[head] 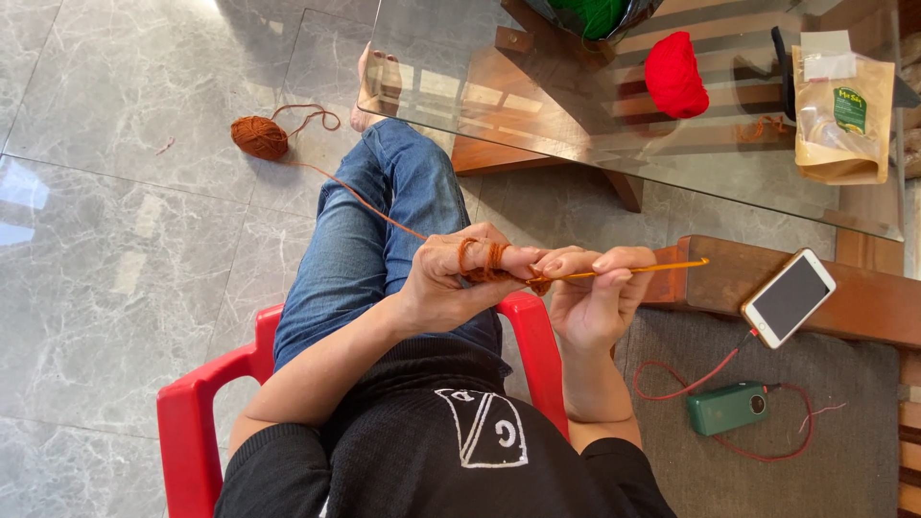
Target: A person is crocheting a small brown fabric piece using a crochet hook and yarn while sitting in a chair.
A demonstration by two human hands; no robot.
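My left hand (460, 283) has rust-orange yarn (484, 257) wound around its fingers and pinches a small piece of crochet work (537, 283). My right hand (595, 293) grips an orange crochet hook (638, 270) that points to the right, its working end at the yarn between both hands. The yarn strand runs up and left across my jeans to a rust-orange yarn ball (259, 137) lying on the grey marble floor.
I sit on a red plastic chair (192, 422). A glass table (537, 144) ahead carries a red yarn ball (674, 75), green yarn (590, 14) and a tan pouch (844, 120). At right lie a phone (789, 297) and a green power bank (727, 408) with red cable.
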